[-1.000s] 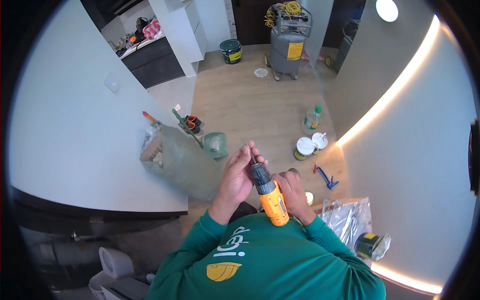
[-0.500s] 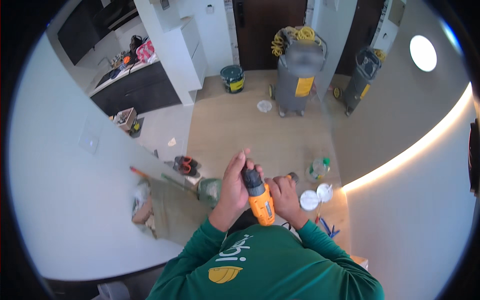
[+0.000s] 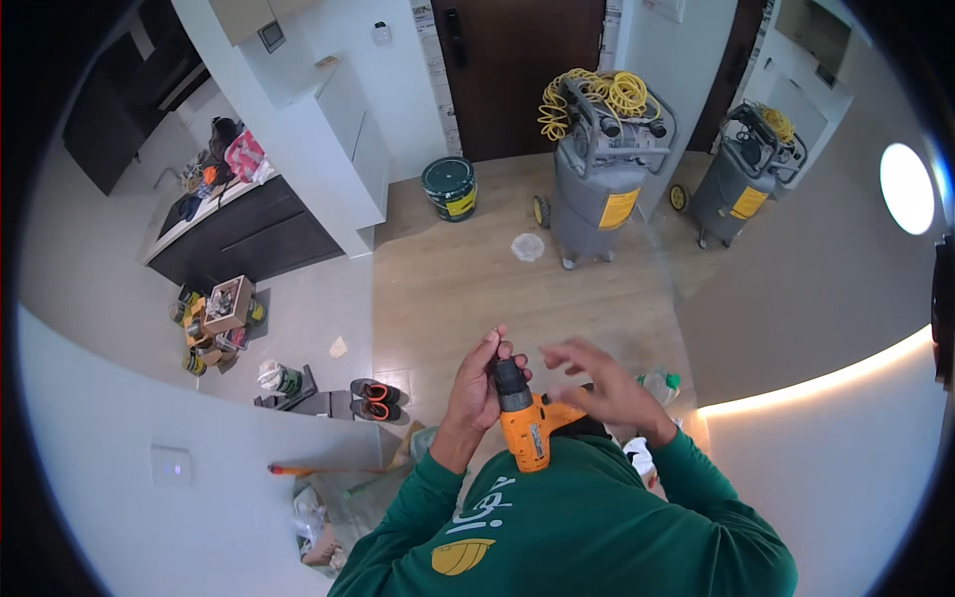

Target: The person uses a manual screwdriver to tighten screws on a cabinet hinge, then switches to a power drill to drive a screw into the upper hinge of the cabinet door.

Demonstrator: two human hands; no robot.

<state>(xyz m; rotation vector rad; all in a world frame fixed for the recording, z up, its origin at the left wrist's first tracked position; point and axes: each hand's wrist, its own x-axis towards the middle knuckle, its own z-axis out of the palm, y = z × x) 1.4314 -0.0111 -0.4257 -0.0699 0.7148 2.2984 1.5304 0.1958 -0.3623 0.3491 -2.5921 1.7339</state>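
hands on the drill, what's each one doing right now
Left hand: closed around the black chuck at the front of the orange drill.
Right hand: open, fingers spread, over the drill's rear; whether it touches cannot be told.

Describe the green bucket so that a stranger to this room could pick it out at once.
Start at the dark brown door at the far end of the wooden floor. Just in front of it, left of the nearer grey air compressor, stands the green bucket. It is the only low, round, dark green tub there, with a yellow label on its side.
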